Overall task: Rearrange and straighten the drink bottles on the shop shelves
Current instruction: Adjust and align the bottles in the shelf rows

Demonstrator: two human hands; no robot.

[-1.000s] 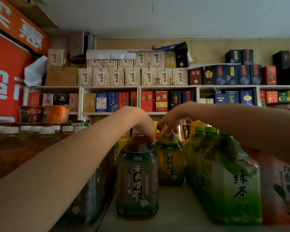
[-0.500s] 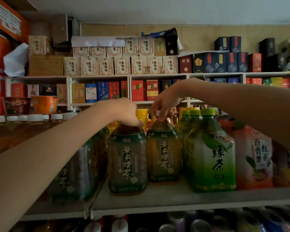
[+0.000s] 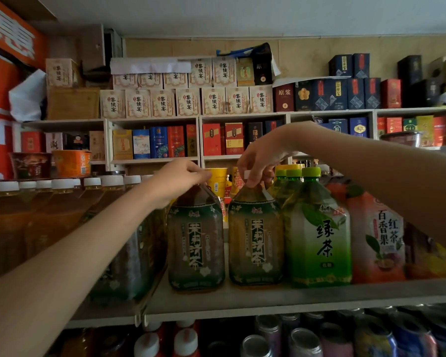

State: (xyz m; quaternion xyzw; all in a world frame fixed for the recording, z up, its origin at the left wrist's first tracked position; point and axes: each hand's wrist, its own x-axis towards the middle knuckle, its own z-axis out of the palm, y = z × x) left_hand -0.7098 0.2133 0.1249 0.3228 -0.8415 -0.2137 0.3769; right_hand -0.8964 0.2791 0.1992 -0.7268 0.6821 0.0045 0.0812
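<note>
Two jasmine tea bottles, shelf front, being straightened by their tops.
The left jasmine bottle (image 3: pixel 196 243) and right jasmine bottle (image 3: pixel 255 238) are standing upright at the near shelf (image 3: pixel 268 297) edge. The left hand (image 3: pixel 178 179) is gripping one top and the right hand (image 3: pixel 258 161) is pinching the other's cap, probably to line them up with the green tea bottle (image 3: pixel 319 238) on the right.

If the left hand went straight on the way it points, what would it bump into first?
Probably the yellow cup just beyond the left hand, which grips the left jasmine tea bottle; depth is unclear.

Glossy plastic bottles (image 3: pixel 255 238), matt shelf (image 3: pixel 268 297)
</note>
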